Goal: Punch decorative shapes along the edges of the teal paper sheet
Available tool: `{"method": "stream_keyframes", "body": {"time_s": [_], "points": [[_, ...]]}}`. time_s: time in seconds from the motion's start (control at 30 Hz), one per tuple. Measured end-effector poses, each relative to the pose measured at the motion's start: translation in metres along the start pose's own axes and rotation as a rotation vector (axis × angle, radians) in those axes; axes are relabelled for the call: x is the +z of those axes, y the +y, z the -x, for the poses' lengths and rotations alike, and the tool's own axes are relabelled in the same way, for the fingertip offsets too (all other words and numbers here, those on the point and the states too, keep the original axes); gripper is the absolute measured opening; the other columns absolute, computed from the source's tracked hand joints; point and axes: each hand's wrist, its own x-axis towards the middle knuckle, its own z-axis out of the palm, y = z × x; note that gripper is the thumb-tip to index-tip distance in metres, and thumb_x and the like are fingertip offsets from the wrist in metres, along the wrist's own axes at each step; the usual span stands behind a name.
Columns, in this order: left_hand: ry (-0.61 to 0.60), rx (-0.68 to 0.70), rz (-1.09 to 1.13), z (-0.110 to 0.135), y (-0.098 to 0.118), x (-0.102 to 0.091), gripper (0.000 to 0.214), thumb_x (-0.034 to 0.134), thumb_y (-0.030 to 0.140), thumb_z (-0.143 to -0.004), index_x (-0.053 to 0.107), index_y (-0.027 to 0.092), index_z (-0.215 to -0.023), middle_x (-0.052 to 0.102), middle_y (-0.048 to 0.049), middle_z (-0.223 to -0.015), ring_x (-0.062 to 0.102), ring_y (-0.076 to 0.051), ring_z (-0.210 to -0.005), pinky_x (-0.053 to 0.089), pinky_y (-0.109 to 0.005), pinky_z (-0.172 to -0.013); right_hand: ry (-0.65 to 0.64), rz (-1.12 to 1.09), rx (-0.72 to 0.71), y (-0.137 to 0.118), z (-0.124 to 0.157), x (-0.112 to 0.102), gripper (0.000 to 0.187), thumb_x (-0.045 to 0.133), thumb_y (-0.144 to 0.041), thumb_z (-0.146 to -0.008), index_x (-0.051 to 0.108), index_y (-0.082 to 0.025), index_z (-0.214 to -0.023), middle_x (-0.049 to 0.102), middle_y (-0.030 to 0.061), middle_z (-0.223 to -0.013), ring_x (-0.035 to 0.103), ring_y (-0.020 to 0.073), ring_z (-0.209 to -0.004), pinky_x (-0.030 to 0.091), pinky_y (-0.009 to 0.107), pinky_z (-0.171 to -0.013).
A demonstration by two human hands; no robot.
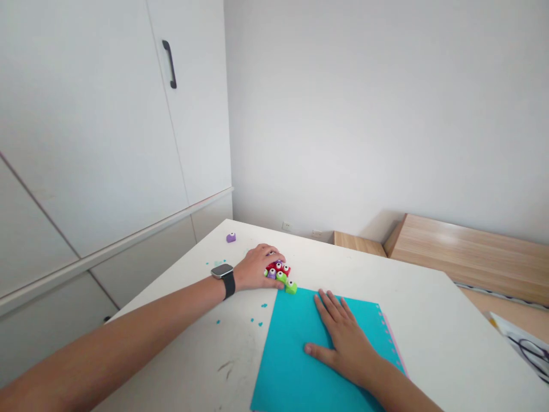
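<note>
My left hand [259, 268], with a watch on its wrist, curves its fingers around a cluster of small craft punches [278, 266] in red, purple and green with white round tops. Part of the cluster is hidden under the fingers. One green punch [291, 288] sits at the near end, over the top left corner of a turquoise sheet of paper [291, 349]. My right hand [341, 337] lies flat on that sheet with its fingers spread. Small cut-outs run along the sheet's right edge, and a pink layer shows beneath. A lone purple punch [231, 237] stands farther back.
Small turquoise paper bits [260, 324] are scattered on the white table [206, 366] left of the sheet. White cabinets [107, 143] line the left side. Wooden furniture [463, 246] stands beyond the table at the right, with glasses [532, 349] lying near the right edge.
</note>
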Motion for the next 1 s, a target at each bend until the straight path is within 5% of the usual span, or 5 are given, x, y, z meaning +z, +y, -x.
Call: {"method": "stream_keyframes", "body": {"time_s": [0.1, 0.2, 0.4, 0.63, 1.0], "points": [[0.012, -0.008, 0.068, -0.002, 0.003, 0.000, 0.072, 0.071, 0.074, -0.063, 0.063, 0.030, -0.119, 0.059, -0.0087, -0.122, 0.047, -0.034, -0.120, 0.037, -0.047, -0.102, -0.001, -0.011, -0.051, 0.002, 0.016, 0.000, 0.096, 0.055, -0.071, -0.081, 0.011, -0.030, -0.156, 0.011, 0.0041, -0.163, 0.013, 0.0357, -0.149, 0.011, 0.056, -0.120], [0.019, -0.030, 0.190, -0.002, -0.006, -0.010, 0.066, 0.067, 0.068, -0.074, 0.058, 0.030, -0.127, 0.057, -0.0089, -0.128, 0.049, -0.031, -0.121, 0.036, -0.044, -0.104, 0.084, -0.011, -0.032, -0.002, 0.018, -0.005, 0.093, 0.062, -0.071, -0.076, 0.032, -0.028, -0.152, 0.029, 0.0089, -0.159, 0.026, 0.0378, -0.144, 0.022, 0.056, -0.117], [0.045, -0.125, 0.107, 0.015, -0.028, -0.047, 0.071, 0.071, 0.069, -0.069, 0.058, 0.026, -0.123, 0.060, -0.0090, -0.119, 0.054, -0.031, -0.111, 0.040, -0.041, -0.096, 0.312, -0.070, -0.046, -0.027, -0.037, -0.022, 0.060, 0.066, -0.053, -0.083, 0.056, -0.021, -0.132, 0.061, 0.0126, -0.125, 0.051, 0.0295, -0.118, 0.041, 0.045, -0.104], [-0.043, -0.077, -0.015, 0.051, -0.013, -0.053, 0.071, 0.073, 0.068, -0.066, 0.057, 0.027, -0.122, 0.057, -0.0076, -0.113, 0.055, -0.028, -0.103, 0.043, -0.037, -0.089, 0.180, 0.027, -0.112, -0.052, -0.092, -0.015, 0.024, 0.070, -0.040, -0.083, 0.067, -0.021, -0.098, 0.065, 0.0076, -0.097, 0.053, 0.0258, -0.101, 0.044, 0.035, -0.088], [-0.023, -0.030, -0.085, 0.040, -0.004, -0.035, 0.077, 0.065, 0.077, -0.067, 0.056, 0.033, -0.129, 0.051, -0.0094, -0.126, 0.047, -0.033, -0.113, 0.044, -0.044, -0.092, 0.195, -0.152, -0.171, -0.034, -0.140, -0.016, 0.034, 0.074, -0.028, -0.079, 0.056, -0.020, -0.107, 0.057, 0.0072, -0.112, 0.054, 0.0224, -0.103, 0.043, 0.035, -0.091]]}}
